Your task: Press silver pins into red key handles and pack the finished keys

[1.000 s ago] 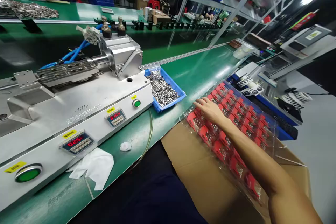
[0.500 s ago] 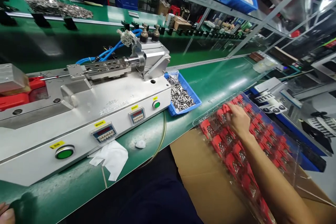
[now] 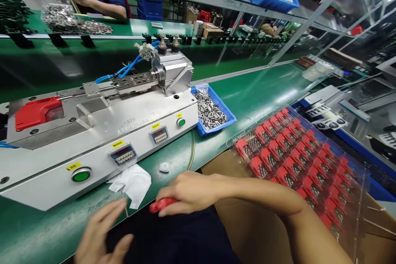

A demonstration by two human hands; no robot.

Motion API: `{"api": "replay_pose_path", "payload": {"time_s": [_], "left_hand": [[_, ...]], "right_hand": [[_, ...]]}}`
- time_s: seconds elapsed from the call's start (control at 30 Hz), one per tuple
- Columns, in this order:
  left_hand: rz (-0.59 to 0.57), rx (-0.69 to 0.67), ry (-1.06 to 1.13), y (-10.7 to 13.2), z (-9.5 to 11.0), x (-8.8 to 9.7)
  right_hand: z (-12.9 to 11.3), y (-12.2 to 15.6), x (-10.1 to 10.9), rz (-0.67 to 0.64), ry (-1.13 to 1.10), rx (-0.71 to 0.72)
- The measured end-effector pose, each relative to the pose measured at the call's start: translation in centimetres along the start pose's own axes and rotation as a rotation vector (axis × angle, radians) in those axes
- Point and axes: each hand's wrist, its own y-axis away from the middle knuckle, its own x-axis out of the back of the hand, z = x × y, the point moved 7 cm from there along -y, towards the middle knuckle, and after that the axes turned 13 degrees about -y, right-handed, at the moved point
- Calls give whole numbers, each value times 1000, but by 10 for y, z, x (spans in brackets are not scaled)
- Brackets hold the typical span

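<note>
My right hand (image 3: pixel 188 192) is closed around a small red plastic part (image 3: pixel 162 205), held low in front of me by the edge of the green bench. My left hand (image 3: pixel 100 235) hovers just left of it with fingers spread, blurred and holding nothing. A clear tray (image 3: pixel 359 198) of several red parts (image 3: pixel 293 161) rests on a cardboard box (image 3: pixel 238 214) to the right. A silver press machine (image 3: pixel 102 123) stands on the bench with a red part (image 3: pixel 35 111) seated in its left nest.
A blue bin of metal pins (image 3: pixel 212 109) sits beside the machine. White tissue (image 3: pixel 133 181) and a small white cap (image 3: pixel 164 168) lie near the bench edge. A co-worker's arms (image 3: pixel 93 0) work at the far bench. Equipment (image 3: pixel 328 111) crowds the right side.
My right hand has left the tray and swung left to my lap with a red part. My left hand has come up into view beside it.
</note>
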Motion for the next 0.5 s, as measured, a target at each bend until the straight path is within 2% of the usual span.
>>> {"api": "replay_pose_path", "payload": {"time_s": [0.1,0.17,0.2,0.27,0.33,0.4,0.43,0.47,0.5], "left_hand": [[-15,-49,85,-2,9,-22],[42,39,160,-3,8,-22],[70,97,198,-3,5,-19],[103,236,304,0,-2,-12],[95,408,431,4,-14,-9],[63,552,491,9,-24,-9],[39,598,495,10,-28,-11],[10,630,492,11,-31,-13],[-22,652,494,11,-34,-17]], "right_hand": [[-14,-34,-16,-128,72,69],[-26,-44,-15,-114,146,147],[-31,-45,-11,-59,196,182],[-38,-36,4,163,246,262],[-34,-12,27,523,209,323],[-15,19,46,901,166,309],[-1,30,50,1008,142,268],[14,35,50,1045,111,213],[30,34,47,1012,67,155]]}}
